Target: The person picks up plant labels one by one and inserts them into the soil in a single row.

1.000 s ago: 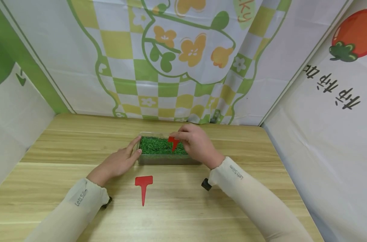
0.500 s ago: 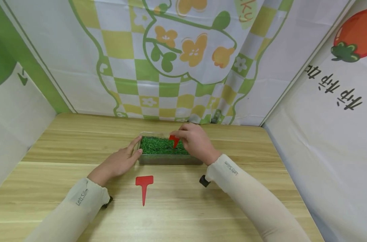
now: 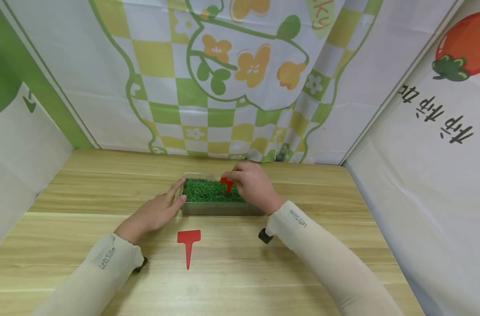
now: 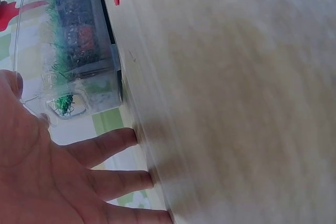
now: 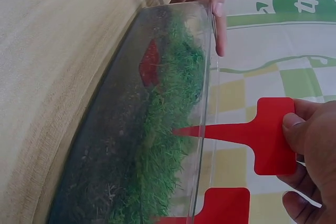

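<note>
My right hand (image 3: 257,186) pinches the broad head of a red T-shaped plant label (image 5: 273,135). The pointed stem reaches down to the green grass (image 3: 206,189) in a clear plastic box (image 3: 220,209), its tip among the blades. My left hand (image 3: 156,213) is at the box's left end, thumb and index finger touching its corners. The other left fingers (image 4: 118,181) stretch straight down to the table. A second red label (image 5: 226,205) stands at the grass in the right wrist view; in the head view my right hand hides it.
Another red plant label (image 3: 188,245) lies flat in front of the box on the wooden table (image 3: 232,281). Behind the table hangs a checked, flowered curtain (image 3: 224,114). A red patch (image 5: 149,64) shows on the box's wall, perhaps a reflection.
The label in my right hand has sunk a little, with less of its stem showing above the grass. My right forearm has shifted slightly left. The left hand stays at the box.
</note>
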{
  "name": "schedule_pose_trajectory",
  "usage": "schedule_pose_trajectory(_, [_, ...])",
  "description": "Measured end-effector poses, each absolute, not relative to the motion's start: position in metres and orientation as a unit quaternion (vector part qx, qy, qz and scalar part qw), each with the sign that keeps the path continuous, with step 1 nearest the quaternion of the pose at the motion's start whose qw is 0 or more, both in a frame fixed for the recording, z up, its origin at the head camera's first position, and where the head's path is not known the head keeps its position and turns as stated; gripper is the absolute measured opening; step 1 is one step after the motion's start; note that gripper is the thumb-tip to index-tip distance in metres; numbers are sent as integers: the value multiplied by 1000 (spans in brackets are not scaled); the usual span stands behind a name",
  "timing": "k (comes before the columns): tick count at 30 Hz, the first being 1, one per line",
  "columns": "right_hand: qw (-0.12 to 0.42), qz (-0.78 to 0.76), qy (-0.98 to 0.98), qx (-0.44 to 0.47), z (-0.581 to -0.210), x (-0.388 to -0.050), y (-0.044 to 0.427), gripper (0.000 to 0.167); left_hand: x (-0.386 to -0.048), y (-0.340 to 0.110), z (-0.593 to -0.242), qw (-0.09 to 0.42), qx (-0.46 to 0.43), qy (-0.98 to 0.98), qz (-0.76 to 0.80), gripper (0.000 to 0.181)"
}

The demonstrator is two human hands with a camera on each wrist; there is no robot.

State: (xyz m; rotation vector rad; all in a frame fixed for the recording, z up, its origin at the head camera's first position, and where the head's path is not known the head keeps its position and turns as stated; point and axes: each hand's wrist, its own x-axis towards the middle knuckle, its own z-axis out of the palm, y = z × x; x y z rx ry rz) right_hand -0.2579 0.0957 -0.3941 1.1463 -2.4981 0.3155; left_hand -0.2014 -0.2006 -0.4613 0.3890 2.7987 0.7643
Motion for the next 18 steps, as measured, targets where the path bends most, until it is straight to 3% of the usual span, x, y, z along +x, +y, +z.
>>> schedule_pose_trajectory(18, [147,86,-910,377,-404,-258,89,31,-202,-200,-462,106,130,951,260,66])
